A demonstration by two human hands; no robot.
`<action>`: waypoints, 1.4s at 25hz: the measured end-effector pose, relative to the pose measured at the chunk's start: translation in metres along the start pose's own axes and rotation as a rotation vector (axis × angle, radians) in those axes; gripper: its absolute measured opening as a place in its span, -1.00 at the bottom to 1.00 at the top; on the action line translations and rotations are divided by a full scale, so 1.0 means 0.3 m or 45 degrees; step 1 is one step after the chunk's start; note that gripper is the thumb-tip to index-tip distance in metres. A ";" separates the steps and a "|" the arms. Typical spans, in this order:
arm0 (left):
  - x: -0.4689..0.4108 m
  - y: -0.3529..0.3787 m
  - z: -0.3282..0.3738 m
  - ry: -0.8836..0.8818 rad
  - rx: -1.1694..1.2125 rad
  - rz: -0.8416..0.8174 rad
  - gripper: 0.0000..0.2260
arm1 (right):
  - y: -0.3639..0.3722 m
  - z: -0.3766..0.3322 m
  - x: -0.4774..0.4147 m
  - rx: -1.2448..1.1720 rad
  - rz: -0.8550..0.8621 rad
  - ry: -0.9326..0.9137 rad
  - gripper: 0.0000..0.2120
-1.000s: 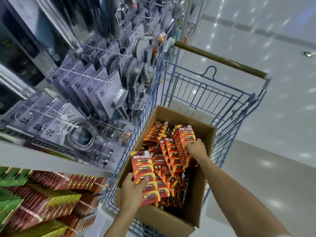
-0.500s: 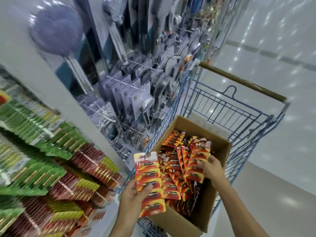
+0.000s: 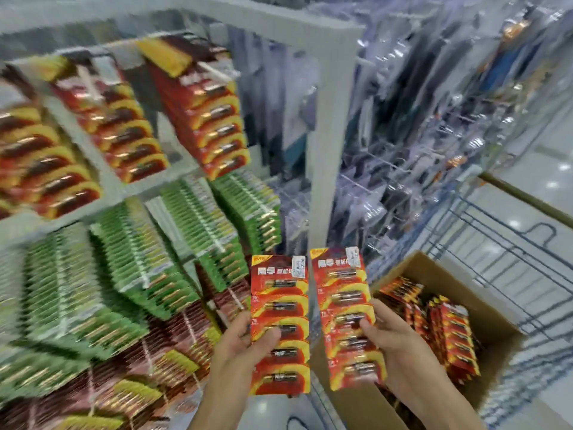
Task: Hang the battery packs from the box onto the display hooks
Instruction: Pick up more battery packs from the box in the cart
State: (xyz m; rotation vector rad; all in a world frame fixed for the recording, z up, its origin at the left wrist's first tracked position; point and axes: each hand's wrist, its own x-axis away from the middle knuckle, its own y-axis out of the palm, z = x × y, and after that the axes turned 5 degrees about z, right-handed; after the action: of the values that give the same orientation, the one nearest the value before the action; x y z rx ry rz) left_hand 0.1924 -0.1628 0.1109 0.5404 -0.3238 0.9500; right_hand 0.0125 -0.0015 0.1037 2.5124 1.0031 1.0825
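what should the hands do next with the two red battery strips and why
Probably raise the battery strip in the left hand toward the top row of matching red packs and hang it there. Both strips are clear of the box, and the right hand grips the other strip.

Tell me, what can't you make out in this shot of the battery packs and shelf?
- Display hooks, head view: motion blur smears the hanging packs; no free hook shows.
- Sticker on the left pack: print too small, blurred.
- Cards behind the left pack in the left hand and right pack in the right hand: front cards hide them.
- Box bottom: loose packs cover it.
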 end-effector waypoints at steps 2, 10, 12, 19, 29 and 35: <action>0.056 -0.050 0.067 0.092 0.083 0.085 -0.65 | 0.095 -0.019 -0.004 0.018 -0.093 -0.025 -0.55; 0.205 -0.139 0.267 0.339 0.399 0.465 -0.73 | 0.444 -0.062 -0.046 0.018 -0.235 -0.083 -0.45; 0.240 -0.161 0.313 0.383 0.465 0.538 -0.84 | 0.504 -0.068 -0.050 0.048 -0.227 -0.089 -0.49; 0.360 -0.273 0.421 0.638 0.544 0.723 -0.88 | 0.673 -0.084 -0.036 0.139 -0.385 -0.082 -0.53; 0.432 -0.412 0.564 0.937 0.403 0.963 -0.81 | 0.840 -0.065 0.003 0.214 -0.466 -0.110 -0.73; 0.410 -0.474 0.583 0.911 0.293 0.990 -0.83 | 0.857 -0.049 0.009 0.156 -0.439 -0.063 -0.63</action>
State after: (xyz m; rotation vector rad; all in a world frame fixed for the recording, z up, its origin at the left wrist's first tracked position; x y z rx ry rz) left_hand 0.3739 -0.2450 0.2732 0.2378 0.2567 1.8727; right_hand 0.1323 -0.1909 0.2305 2.3217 1.4596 0.8749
